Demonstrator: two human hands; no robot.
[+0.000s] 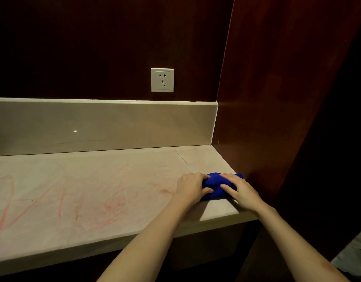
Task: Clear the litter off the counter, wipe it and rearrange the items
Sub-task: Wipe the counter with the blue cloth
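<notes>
A: What's under your hands?
B: A bunched blue cloth (215,187), soft, on the smooth beige stone counter (94,190) by its right end.
A: Your grip?
B: Left hand (193,187) curls round its left side; right hand (239,189) presses flat on top.

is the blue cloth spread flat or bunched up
Bunched up: the blue cloth sits as a thick wad on the counter, left hand gripping it, right hand pressing on top.

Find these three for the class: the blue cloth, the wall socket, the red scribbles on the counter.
blue cloth (215,181): head view, bunched middle between the hands.
wall socket (162,80): head view, centre of faceplate.
red scribbles (7,202): head view, left loop.
</notes>
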